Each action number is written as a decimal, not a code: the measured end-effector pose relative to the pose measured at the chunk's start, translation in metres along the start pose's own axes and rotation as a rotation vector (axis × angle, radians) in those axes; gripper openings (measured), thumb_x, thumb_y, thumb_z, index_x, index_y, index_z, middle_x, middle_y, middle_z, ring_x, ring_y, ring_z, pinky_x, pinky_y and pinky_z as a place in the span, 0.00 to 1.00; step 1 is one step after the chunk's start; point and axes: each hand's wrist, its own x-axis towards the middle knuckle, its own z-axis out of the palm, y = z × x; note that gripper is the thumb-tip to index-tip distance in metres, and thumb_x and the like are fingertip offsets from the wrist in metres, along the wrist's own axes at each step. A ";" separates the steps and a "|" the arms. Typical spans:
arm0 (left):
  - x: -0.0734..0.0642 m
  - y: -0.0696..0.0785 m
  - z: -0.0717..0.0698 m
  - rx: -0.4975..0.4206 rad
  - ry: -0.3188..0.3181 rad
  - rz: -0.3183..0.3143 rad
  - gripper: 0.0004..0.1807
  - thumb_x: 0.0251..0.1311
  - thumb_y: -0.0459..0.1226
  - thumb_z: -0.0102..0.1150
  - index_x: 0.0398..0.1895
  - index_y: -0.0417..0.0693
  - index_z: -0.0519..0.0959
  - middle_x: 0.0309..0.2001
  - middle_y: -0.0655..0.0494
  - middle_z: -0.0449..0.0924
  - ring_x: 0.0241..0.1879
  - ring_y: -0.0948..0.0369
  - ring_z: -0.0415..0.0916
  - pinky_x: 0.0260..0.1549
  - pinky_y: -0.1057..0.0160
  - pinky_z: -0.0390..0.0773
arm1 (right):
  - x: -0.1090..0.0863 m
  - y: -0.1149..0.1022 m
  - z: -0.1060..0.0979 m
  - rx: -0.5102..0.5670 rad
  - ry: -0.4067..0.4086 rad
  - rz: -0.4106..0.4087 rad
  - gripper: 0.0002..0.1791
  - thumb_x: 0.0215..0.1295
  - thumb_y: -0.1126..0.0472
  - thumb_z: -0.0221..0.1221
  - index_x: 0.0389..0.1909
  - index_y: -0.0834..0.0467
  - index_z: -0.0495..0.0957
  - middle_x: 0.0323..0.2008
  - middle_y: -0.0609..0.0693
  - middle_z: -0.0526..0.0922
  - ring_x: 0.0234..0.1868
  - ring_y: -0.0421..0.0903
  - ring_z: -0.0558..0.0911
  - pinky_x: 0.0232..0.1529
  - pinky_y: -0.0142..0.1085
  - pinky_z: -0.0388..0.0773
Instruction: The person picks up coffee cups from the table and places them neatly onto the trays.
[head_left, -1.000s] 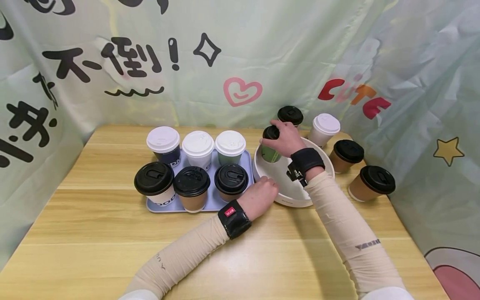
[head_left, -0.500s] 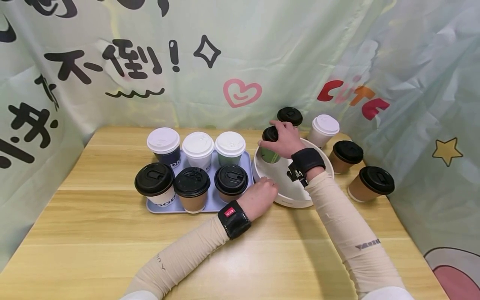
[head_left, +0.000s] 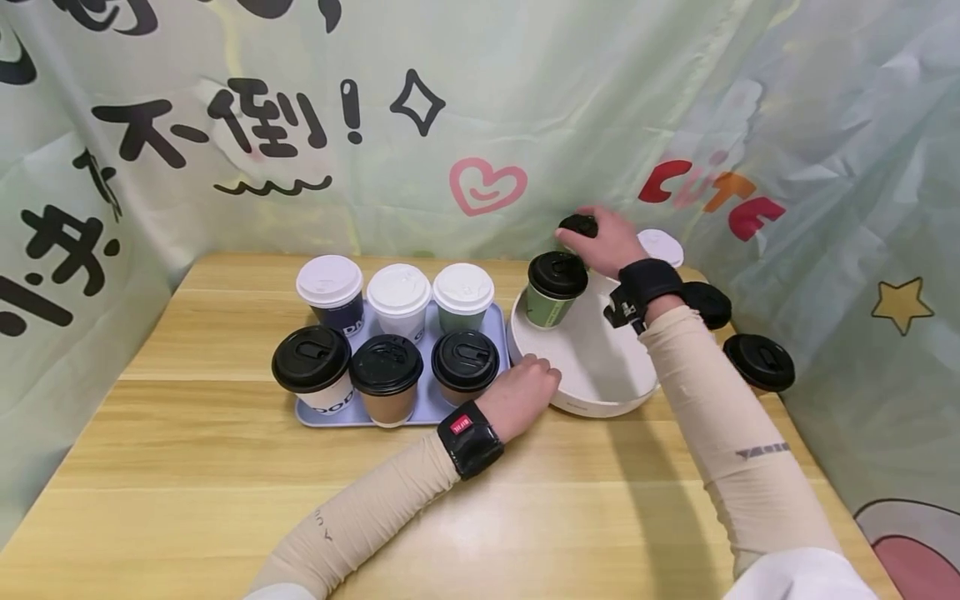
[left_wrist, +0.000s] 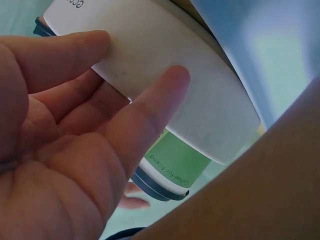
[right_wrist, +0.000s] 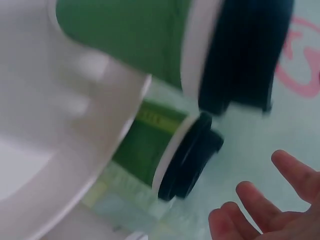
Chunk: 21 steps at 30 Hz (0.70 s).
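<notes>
My left hand (head_left: 519,395) grips the near-left rim of a white round dish (head_left: 596,408). In the left wrist view, a thumb and a finger lie on its outer wall (left_wrist: 210,100), while other fingers pass behind the rim. Inside the dish, at its far left, a green paper coffee cup (head_left: 546,307) with a black lid stands upright. My right hand (head_left: 609,243) is over the back of the dish, near another black-lidded green cup (right_wrist: 147,142) behind it. The right wrist view shows its fingers (right_wrist: 257,200) spread, apart from that cup's lid (right_wrist: 185,157).
A pale blue tray (head_left: 330,417) left of the dish bears several lidded cups, with white lids (head_left: 400,288) behind and black lids (head_left: 386,363) in front. To the right stand a white-lidded cup (head_left: 662,246) and two black-lidded cups (head_left: 759,360), partly hidden by my right arm. A fabric backdrop (head_left: 570,100) rises behind the table.
My right hand has let go of the green cup in the dish and moved back and right toward the cup behind it. My left hand stays at the rim.
</notes>
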 end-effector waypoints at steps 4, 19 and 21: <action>-0.001 -0.001 0.000 0.023 0.018 0.004 0.10 0.70 0.28 0.56 0.42 0.46 0.87 0.37 0.54 0.84 0.39 0.59 0.80 0.36 0.65 0.84 | 0.016 0.011 -0.010 -0.041 -0.038 0.020 0.43 0.74 0.41 0.54 0.78 0.65 0.58 0.75 0.70 0.60 0.75 0.68 0.59 0.73 0.59 0.57; -0.001 -0.001 0.003 0.016 0.012 -0.024 0.10 0.71 0.29 0.56 0.42 0.47 0.87 0.38 0.55 0.84 0.39 0.60 0.79 0.33 0.66 0.84 | 0.043 0.020 -0.010 -0.158 -0.093 0.055 0.44 0.71 0.48 0.59 0.77 0.69 0.56 0.74 0.73 0.60 0.74 0.72 0.58 0.73 0.59 0.57; -0.001 -0.001 0.003 0.022 0.016 -0.024 0.10 0.71 0.29 0.56 0.42 0.47 0.87 0.38 0.55 0.84 0.39 0.60 0.79 0.33 0.67 0.84 | 0.046 0.021 -0.009 -0.153 -0.099 0.061 0.45 0.70 0.48 0.60 0.77 0.69 0.55 0.74 0.73 0.59 0.74 0.72 0.58 0.73 0.59 0.57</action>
